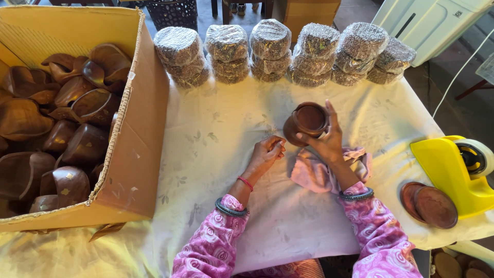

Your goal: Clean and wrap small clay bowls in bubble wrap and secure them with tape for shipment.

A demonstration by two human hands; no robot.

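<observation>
My right hand [325, 138] grips a small round brown wooden bowl [307, 120], tilted so its dark inside faces up, just above the white tablecloth [216, 154]. My left hand [266, 153] rests on the cloth just left of the bowl, fingers curled in, with nothing visibly in it. A pink rag [312, 172] lies under my right wrist. Both arms wear pink patterned sleeves and dark bangles.
A large cardboard box [139, 154] of several brown wooden bowls fills the left. Plastic-wrapped stacks [272, 51] line the table's far edge. At right sit a yellow tape dispenser [453, 170] and two brown wooden lids [429, 205].
</observation>
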